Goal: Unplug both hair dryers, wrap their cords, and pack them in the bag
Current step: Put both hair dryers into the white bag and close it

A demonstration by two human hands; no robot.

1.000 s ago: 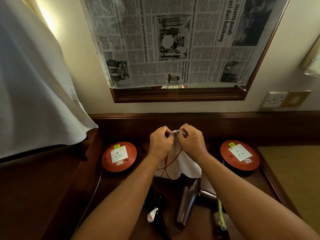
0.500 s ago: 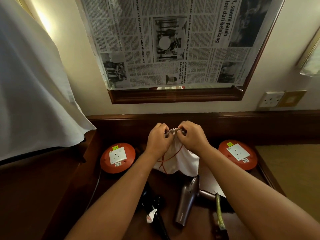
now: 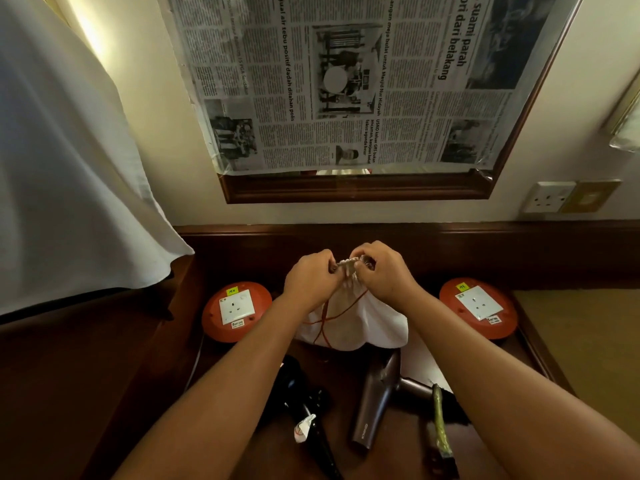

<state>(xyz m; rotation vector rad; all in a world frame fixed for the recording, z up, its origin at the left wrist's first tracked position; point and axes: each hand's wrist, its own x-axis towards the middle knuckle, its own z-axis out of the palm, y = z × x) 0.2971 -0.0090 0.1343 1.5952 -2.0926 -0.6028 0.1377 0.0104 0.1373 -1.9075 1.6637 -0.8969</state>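
Both your hands are up at the gathered mouth of the white bag [image 3: 349,323], which stands on the dark counter [image 3: 242,427] between the two red socket discs, one on the left [image 3: 237,311] and one on the right [image 3: 478,308]. Your left hand [image 3: 311,276] is curled, pinching the bunched cloth at the neck; your right hand [image 3: 382,271] is curled the same way, pinching the neck from the other side, knuckles nearly touching. The red drawstring [image 3: 341,315] hangs slack down the front of the bag, so you look to be working the mouth open, not cinching it, which would fit packing not yet begun. Both sockets show bare, no plug in either, so unplugging reads as done. The brown hair dryer [image 3: 375,407] lies on the counter just near of the bag, close to your right forearm; the black hair dryer [image 3: 304,403] lies under your left forearm, a white tag on its cord. Neither is in the bag. Whether the cords are fully wrapped you cannot tell from here. Against half a second back, your hands hold the same grip at the neck and the bag sits in the same place; only the head view has shifted slightly.
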